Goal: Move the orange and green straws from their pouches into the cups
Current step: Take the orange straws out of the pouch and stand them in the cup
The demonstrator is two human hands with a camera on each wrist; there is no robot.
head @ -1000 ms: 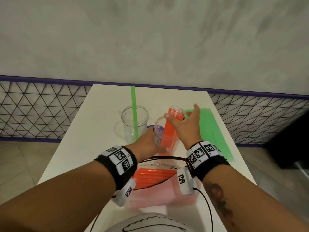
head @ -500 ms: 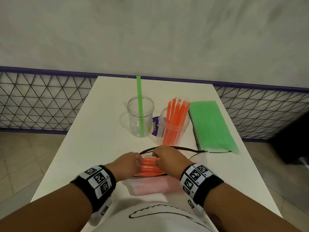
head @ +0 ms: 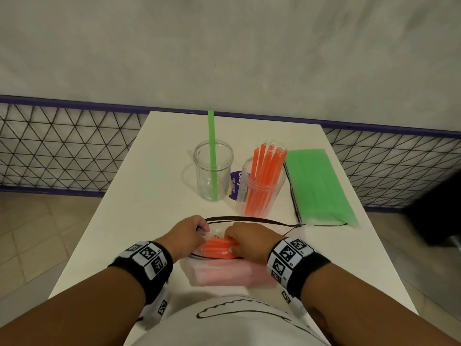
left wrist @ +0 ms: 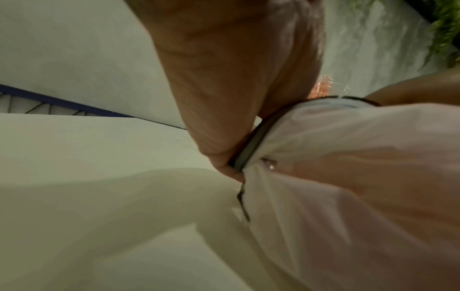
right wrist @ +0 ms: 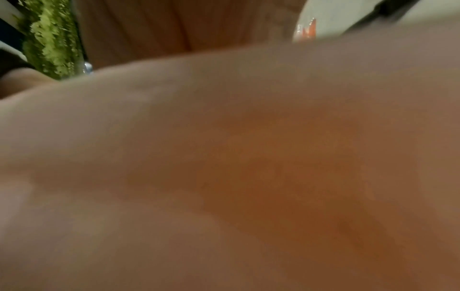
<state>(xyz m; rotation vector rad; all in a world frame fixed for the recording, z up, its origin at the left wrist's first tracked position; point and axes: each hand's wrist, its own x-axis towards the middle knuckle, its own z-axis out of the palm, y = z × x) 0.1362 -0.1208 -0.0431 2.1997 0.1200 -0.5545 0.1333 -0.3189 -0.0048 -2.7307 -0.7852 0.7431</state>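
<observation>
Left grip: left hand [head: 190, 233] pinching the black-edged rim of the orange pouch [head: 224, 273], holding its mouth open at the near edge of the bench [head: 154, 186].
Right grip: right hand [head: 252, 242] curling round a bundle of orange straws [head: 218, 247] at the pouch mouth; right wrist view too blurred for finger detail.
Orange progress: right cup [head: 262, 193] already standing full of orange straws, more lying in the pouch, so probably partway through.
Green progress: left cup [head: 213, 171] holding what looks like a single green straw [head: 212, 156]; green pouch [head: 318, 186] lying flat right of the cups, looking full.
Remaining: likely carrying this bundle to the right cup, then emptying the green pouch.
</observation>
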